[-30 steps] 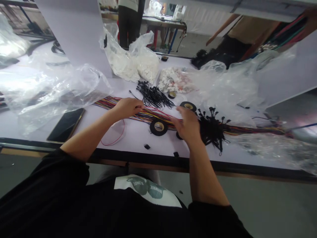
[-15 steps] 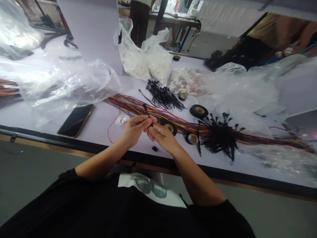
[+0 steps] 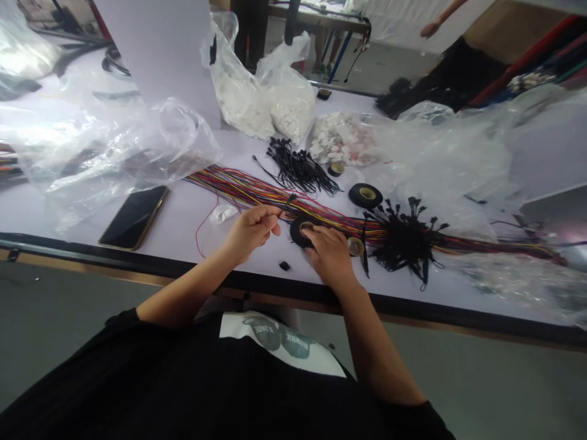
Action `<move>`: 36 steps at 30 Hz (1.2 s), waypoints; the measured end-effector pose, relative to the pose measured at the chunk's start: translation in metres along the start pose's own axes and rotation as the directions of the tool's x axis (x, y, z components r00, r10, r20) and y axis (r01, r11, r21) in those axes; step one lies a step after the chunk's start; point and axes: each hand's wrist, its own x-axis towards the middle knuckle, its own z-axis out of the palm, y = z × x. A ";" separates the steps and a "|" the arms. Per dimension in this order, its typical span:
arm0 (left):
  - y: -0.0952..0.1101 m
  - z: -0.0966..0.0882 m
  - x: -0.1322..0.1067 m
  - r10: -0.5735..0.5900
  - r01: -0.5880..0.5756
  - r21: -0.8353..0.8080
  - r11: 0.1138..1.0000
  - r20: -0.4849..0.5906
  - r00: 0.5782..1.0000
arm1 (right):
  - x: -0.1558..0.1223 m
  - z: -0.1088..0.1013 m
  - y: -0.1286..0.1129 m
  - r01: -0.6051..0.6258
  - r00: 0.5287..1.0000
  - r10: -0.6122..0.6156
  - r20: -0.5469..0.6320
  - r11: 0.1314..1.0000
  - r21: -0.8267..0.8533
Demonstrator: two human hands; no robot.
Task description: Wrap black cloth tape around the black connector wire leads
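My left hand [image 3: 257,230] pinches a short black cable [image 3: 288,203] between thumb and fingers, its connector end pointing up and right over the wires. My right hand [image 3: 331,253] grips a roll of black tape [image 3: 299,231], with fingertips at the hole in its middle. Behind both hands runs a long bundle of coloured wires [image 3: 247,194]. A pile of black cables [image 3: 300,168] lies beyond the bundle. To the right, a cluster of black cables with connectors [image 3: 406,241] rests across the wires. Close to my right wrist stands another tape roll [image 3: 356,246], partly covered.
A phone [image 3: 134,218] lies at the left. Plastic bags of white parts [image 3: 291,113] stand at the back, with a loose clear bag [image 3: 137,146] over the wires. Another tape roll [image 3: 365,195] sits behind. A person's hand [image 3: 430,29] shows across the table.
My hands have moved apart. My right hand has let go of the black cable and gone right onto the tape roll; my left hand still holds the cable, now tilted lower.
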 end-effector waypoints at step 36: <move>-0.019 0.022 -0.019 0.360 -0.359 0.244 0.901 0.040 0.932 | -0.013 -0.015 -0.057 -0.024 0.958 0.050 -0.284 0.995 0.093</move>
